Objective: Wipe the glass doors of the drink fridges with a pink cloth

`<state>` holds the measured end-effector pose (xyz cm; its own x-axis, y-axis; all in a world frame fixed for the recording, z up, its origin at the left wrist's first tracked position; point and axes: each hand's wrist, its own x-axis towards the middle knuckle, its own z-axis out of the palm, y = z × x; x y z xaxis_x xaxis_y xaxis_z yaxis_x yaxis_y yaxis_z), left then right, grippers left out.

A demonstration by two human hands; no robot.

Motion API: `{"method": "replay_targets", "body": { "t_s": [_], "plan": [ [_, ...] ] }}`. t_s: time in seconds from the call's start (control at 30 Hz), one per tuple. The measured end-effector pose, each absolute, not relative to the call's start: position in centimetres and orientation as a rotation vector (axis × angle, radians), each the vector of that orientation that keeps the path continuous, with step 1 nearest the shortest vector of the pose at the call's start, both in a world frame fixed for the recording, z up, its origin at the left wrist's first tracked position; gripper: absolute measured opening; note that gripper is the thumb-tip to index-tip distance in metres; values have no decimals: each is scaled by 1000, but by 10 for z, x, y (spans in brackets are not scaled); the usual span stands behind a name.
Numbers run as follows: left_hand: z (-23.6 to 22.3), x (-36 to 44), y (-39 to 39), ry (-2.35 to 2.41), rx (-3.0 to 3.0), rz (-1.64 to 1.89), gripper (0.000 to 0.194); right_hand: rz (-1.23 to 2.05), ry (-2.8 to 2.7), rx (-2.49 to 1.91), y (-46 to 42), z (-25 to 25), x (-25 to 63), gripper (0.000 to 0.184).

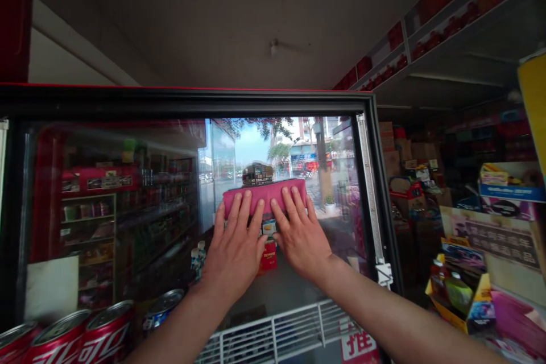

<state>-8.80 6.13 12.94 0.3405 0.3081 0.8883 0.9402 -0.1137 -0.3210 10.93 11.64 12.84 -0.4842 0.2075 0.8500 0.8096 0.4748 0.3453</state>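
A folded pink cloth (pixel 264 196) lies against the glass of a black-framed door (pixel 281 142), in the middle of the view. My left hand (pixel 236 233) presses flat on the cloth's left half, fingers stretched and spread. On the right half rests my right hand (pixel 298 233), also flat with fingers extended. Both forearms reach up from the bottom edge. Part of the cloth is hidden under my fingers. The glass mirrors store shelves and a bright street, so what is behind it is hard to tell apart from reflection.
Red soda cans (pixel 108 330) and a blue can (pixel 164 310) stand at the lower left. Below my hands is a white wire rack (pixel 277 333). A red-and-white sign (pixel 358 341) shows at the lower right of the glass. Boxes and bottles (pixel 460 290) crowd the right side.
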Motion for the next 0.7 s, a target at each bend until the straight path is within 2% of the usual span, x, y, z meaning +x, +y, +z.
{"method": "replay_targets", "body": {
  "t_s": [0.13, 0.53, 0.7],
  "plan": [
    [141, -81, 71, -1132, -1595, -751, 70, -1008, -1964, -800, 126, 143, 124, 81],
    [288, 1, 103, -1113, -1549, -784, 70, -1123, -1765, -789, 158, 288, 194, 76],
    [312, 21, 112, -1116, -1549, -797, 71, -1128, -1723, -803, 165, 310, 210, 73]
  ]
}}
